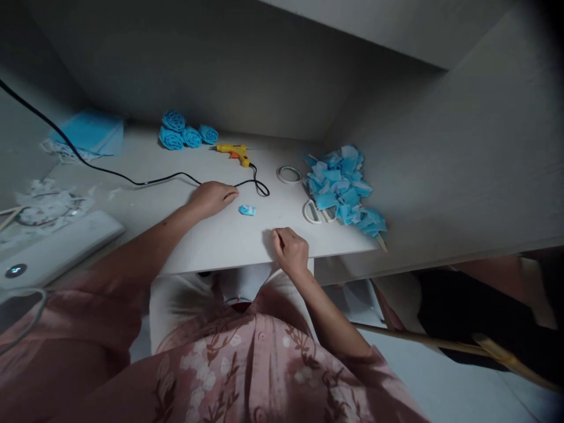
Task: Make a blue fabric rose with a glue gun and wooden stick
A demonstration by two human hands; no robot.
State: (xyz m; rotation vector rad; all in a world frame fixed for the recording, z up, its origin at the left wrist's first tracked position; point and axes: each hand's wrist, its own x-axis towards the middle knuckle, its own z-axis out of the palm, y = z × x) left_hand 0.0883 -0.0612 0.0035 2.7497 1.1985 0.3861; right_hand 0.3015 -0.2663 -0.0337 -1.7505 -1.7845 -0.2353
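A small, crumpled piece (247,210) of blue and white fabric lies on the white tabletop (211,249) between the two hands, longer than it is wide, bright blue with paler patches. Taking it as the clock's centre, the left hand (215,198) rests near ten, fingers curled inward over the black cord (155,179); whether it grips anything cannot be told. The right hand (291,249), between four and five, is loosely curled, its palm hidden, so its hold cannot be told either. Four blue rosettes (192,137) cluster at eleven; a yellow glue gun (238,153) lies near twelve. A tape ring (289,174) sits towards two, a heap of blue-white scraps (341,183) just before three. At nine, whitish bits (53,205) lie gathered, though whether a dish holds them is unclear.
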